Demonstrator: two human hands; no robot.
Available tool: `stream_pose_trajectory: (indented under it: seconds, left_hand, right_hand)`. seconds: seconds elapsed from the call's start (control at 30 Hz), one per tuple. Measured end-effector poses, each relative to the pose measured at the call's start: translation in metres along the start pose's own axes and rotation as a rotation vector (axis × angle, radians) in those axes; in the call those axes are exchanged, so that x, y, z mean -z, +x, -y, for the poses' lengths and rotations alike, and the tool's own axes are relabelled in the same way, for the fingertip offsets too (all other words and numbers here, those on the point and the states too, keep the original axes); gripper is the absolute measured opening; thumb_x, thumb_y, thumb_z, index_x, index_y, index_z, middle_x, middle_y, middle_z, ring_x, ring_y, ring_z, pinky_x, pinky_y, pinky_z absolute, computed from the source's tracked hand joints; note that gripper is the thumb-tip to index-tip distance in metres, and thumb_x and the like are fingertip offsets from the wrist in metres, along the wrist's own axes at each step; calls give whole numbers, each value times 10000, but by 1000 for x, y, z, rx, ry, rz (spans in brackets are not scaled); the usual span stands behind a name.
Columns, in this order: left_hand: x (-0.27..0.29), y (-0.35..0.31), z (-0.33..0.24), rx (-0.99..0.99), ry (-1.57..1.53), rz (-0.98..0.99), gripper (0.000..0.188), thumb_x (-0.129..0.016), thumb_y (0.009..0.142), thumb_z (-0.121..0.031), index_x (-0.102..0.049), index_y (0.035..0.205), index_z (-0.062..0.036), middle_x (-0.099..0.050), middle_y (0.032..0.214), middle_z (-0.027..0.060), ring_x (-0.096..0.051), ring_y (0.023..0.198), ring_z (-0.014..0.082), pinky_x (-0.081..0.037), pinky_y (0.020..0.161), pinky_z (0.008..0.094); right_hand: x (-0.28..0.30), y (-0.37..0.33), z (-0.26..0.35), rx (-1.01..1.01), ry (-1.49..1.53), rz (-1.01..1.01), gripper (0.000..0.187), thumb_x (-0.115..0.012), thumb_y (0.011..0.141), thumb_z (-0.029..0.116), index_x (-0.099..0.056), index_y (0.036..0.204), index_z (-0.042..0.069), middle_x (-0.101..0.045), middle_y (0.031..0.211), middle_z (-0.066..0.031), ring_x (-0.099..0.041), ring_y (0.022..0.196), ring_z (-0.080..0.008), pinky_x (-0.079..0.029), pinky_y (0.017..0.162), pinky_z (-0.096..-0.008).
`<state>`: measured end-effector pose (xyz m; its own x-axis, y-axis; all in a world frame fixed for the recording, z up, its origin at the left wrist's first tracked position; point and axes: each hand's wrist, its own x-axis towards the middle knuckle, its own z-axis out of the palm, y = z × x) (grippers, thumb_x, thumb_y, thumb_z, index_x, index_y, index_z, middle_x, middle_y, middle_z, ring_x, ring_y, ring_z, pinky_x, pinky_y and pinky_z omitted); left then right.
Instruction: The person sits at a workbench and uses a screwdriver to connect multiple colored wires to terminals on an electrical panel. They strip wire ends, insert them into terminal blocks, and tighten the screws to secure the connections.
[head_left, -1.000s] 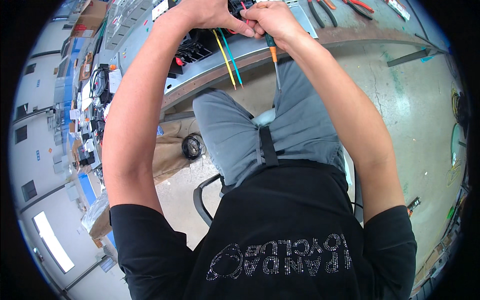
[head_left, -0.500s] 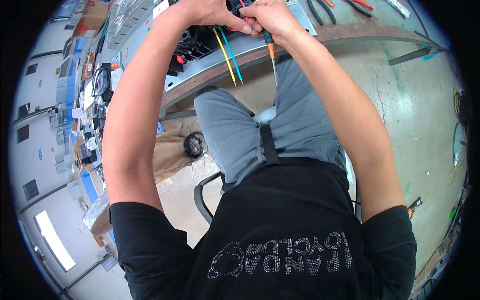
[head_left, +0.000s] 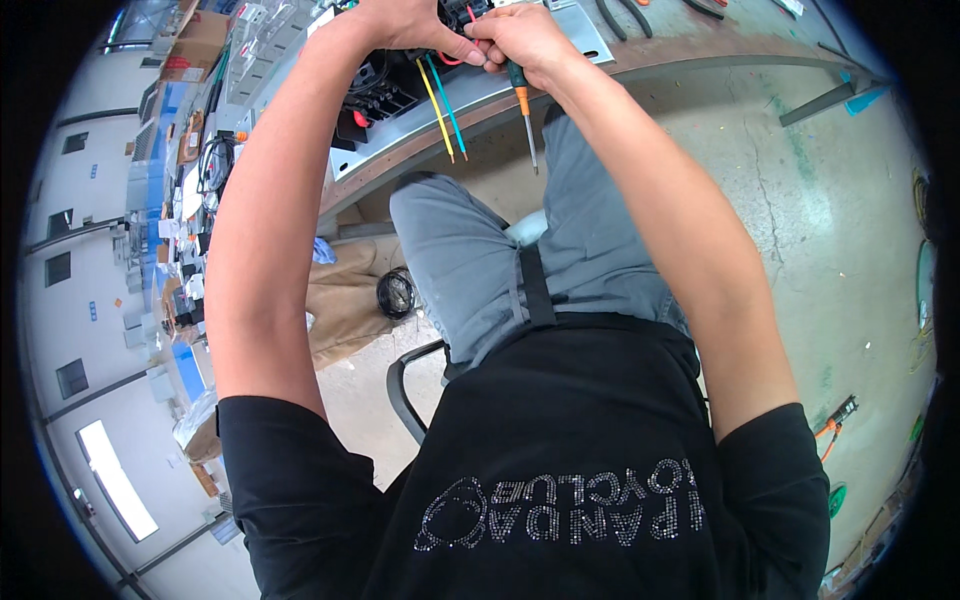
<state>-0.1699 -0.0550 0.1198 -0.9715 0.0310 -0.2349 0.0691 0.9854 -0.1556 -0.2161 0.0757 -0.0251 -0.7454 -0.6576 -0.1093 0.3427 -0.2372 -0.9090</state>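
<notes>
My right hand (head_left: 528, 42) holds a screwdriver (head_left: 520, 92) with a green and orange handle, its blade hanging down past the bench edge. The same hand's fingertips pinch at a thin red wire (head_left: 471, 14). My left hand (head_left: 415, 24) reaches in from the other side; its thumb meets the right fingertips at the wire, while its other fingers are mostly hidden. Below the hands, a yellow wire (head_left: 436, 108) and a blue-green wire (head_left: 448, 110) stick out over the bench edge. Black electrical components (head_left: 385, 98) sit on a grey metal plate (head_left: 482, 97), partly behind my left forearm.
Pliers (head_left: 626, 18) with dark handles lie right of the plate on the workbench (head_left: 690, 62). Cluttered parts and a cardboard box (head_left: 197, 45) stand at the left. A black cable coil (head_left: 395, 293) lies low beside my knee, near a chair armrest (head_left: 402, 390).
The view has shifted slightly, so hands, plate and wires sit a little higher and further left. Both hands keep the same grip, with the screwdriver still in the right.
</notes>
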Motion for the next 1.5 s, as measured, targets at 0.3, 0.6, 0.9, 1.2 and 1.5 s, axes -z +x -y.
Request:
stream_pose_trajectory:
  seconds: [0.3, 0.6, 0.9, 1.2, 1.5]
  left_hand:
    - [7, -4, -7, 17, -58, 30, 1107, -876, 537, -747, -607, 1208, 92, -668, 1191, 327, -634, 1173, 440, -503, 1008, 467]
    - [-1, 2, -1, 20, -42, 27, 1061, -879, 554, -720, -617, 1194, 86, -679, 1179, 315, -646, 1160, 429, -509, 998, 459]
    - [1, 0, 0, 11, -79, 31, 1049, -889, 555, -687, -613, 1206, 89, -687, 1173, 312, -659, 1139, 422, -521, 981, 452]
    - [-1, -2, -1, 12, -48, 14, 1082, -885, 531, -725, -617, 1185, 94, -678, 1177, 318, -646, 1154, 435, -511, 996, 464]
    - [-5, -4, 4, -6, -19, -22, 1085, -872, 514, -761, -633, 1151, 85, -673, 1183, 320, -636, 1160, 449, -505, 1009, 469]
  right_hand:
    - [3, 5, -6, 25, -5, 36, 215, -669, 892, 72, -680, 686, 11, -625, 578, -85, -567, 452, -162, -437, 434, -304]
    - [1, 7, -7, 31, -37, -11, 166, -676, 885, 69, -715, 746, -12, -642, 597, -86, -579, 467, -159, -444, 446, -299]
    - [0, 9, -9, 57, -66, -15, 138, -683, 881, 73, -738, 804, -28, -659, 619, -95, -584, 478, -154, -458, 457, -300]
    - [-6, 13, -7, 92, -96, -80, 135, -685, 855, 57, -715, 757, -30, -655, 612, -110, -591, 475, -179, -454, 445, -330]
    - [-8, 13, -2, 36, -136, -113, 138, -677, 860, 43, -702, 746, -30, -645, 601, -115, -594, 469, -194, -455, 435, -332]
